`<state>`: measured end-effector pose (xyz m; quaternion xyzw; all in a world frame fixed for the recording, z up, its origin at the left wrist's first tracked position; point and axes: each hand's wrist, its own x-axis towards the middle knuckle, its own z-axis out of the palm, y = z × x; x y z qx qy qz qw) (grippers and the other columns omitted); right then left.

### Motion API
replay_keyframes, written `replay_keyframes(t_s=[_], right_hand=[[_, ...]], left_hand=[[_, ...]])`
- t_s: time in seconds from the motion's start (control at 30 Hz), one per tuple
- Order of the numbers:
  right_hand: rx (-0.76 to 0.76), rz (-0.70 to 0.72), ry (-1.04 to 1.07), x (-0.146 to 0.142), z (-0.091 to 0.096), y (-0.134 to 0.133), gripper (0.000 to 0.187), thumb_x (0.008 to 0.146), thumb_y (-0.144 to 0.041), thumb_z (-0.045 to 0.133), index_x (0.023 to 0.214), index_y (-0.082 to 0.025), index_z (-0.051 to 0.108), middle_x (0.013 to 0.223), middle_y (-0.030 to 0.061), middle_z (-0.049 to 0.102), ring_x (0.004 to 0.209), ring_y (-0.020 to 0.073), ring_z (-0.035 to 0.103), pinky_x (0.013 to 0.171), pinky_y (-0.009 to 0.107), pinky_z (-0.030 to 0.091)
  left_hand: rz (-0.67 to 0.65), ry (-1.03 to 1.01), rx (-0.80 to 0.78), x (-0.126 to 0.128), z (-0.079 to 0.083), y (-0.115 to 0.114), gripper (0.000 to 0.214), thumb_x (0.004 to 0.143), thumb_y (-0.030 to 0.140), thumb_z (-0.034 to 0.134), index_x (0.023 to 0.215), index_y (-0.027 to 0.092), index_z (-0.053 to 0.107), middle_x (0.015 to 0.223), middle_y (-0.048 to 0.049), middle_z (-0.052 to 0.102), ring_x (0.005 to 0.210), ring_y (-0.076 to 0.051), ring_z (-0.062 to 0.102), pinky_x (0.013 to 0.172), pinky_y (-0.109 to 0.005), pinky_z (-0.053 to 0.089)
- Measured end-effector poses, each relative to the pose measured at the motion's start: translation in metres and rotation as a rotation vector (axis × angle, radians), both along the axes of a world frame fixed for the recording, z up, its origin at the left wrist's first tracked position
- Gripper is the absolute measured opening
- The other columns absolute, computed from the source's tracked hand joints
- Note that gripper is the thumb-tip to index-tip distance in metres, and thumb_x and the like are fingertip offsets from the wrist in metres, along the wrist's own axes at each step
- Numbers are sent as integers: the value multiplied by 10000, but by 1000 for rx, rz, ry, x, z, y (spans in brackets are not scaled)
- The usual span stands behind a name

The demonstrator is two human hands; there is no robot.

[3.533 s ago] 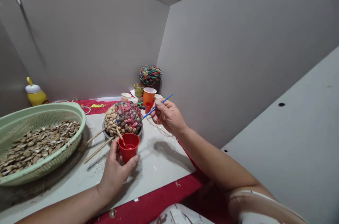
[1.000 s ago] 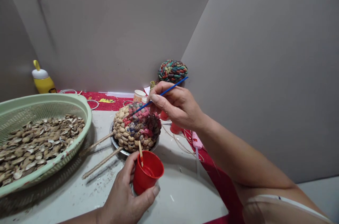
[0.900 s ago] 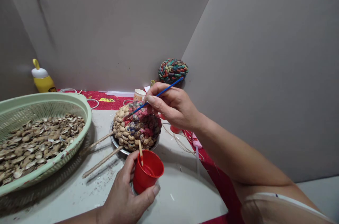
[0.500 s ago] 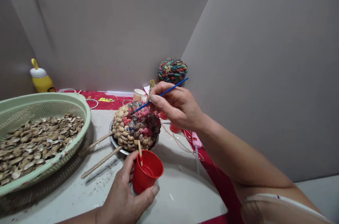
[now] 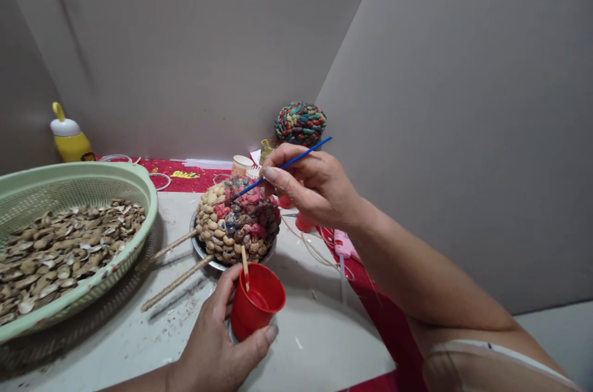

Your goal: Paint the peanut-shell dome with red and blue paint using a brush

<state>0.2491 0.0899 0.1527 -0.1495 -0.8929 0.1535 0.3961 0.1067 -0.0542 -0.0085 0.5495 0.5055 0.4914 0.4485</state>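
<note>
Some open board (image 5: 327, 330) shows between the red cup (image 5: 254, 312) and red border (image 5: 383, 312).

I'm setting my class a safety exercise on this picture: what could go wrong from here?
1. The red cup is held up in the left hand with a wooden stick leaning inside; a slip could tip both out.
2. The blue brush in the right hand points at coloured shells close to bare ones, so colour might smear across.
3. With both hands occupied, the shell-covered dome might shift in its metal dish.
</note>
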Motion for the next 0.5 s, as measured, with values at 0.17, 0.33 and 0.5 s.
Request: replay_keyframes(t_s=[0.17,0.33,0.5], right_hand=[[35,67,7,-8,-1,1,284,990,-209,533,713,-160,566,814,36,642,616,74,566,538,187,445],[68,27,-46,-9,-3,6,208,991,-208,527,801,-153,592,741,9,607,595,70,533,544,186,438],[-27,20,88,4,1,-2,209,981,-231,582,788,-162,621,780,18,640,629,81,621,548,184,499]], left_hand=[[-1,16,2,0,-2,0,649,739,340,696,1334,174,498,1270,-151,723,1111,-287,718,952,-381,589],[1,7,-21,1,1,-2,667,720,356,696,1328,168,495,1278,-163,717,1114,-295,717,952,-387,588],[33,-4,-34,0,0,-3,697,712,383,710,1332,173,470,1289,-176,700,1135,-311,703,989,-437,566]])
